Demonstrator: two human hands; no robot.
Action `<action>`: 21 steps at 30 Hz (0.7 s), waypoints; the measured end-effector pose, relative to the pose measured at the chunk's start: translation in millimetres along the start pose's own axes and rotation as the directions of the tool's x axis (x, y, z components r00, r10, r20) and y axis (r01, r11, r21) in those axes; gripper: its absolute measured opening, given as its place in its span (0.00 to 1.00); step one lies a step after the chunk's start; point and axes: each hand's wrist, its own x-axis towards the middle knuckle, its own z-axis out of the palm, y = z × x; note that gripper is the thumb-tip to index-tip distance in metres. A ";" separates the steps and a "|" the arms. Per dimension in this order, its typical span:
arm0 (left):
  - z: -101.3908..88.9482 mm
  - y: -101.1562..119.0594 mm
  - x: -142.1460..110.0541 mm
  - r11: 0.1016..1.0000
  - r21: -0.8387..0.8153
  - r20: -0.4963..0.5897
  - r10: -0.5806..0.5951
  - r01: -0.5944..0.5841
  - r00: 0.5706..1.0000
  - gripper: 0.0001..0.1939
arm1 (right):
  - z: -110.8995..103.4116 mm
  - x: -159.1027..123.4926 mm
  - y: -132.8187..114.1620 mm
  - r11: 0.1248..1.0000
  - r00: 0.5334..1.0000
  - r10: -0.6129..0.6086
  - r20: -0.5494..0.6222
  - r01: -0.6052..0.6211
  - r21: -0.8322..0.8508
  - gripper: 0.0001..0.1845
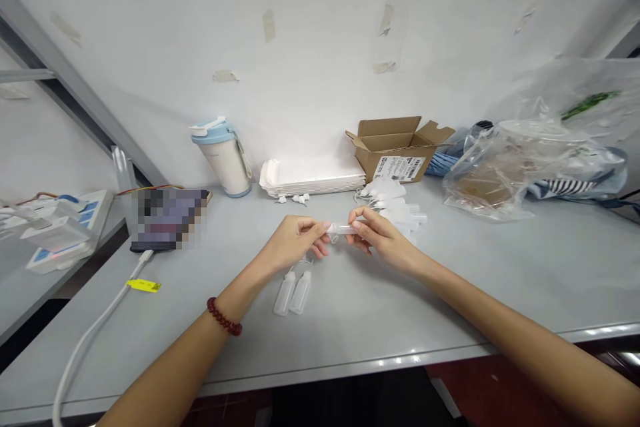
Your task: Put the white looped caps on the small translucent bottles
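Note:
Between my two hands a small translucent plastic bottle [342, 229] is held level above the table. My left hand [299, 237] pinches its neck end, where a small cap seems to sit. My right hand [374, 231] grips the other end between thumb and fingers. Two similar bottles [293, 293] lie side by side below my left hand. Behind my right hand is a pile of translucent bottles [387, 195], partly hidden by it. Several small white caps [301, 199] rest near the stack of white flat cartons [315, 178].
An open cardboard box [400, 150] stands by the wall. At left are a white tumbler with a blue lid [223, 157], a phone [170, 220] with a white cable [95, 330], and a power strip [75, 233]. A clear plastic bag [530, 163] lies at right.

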 end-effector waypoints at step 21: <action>10.1 -4.7 -6.6 0.711 0.636 0.014 0.379 -0.300 0.925 0.12 | -2.1 1.3 0.1 0.999 0.986 0.024 -0.167 -0.030 -0.032 0.17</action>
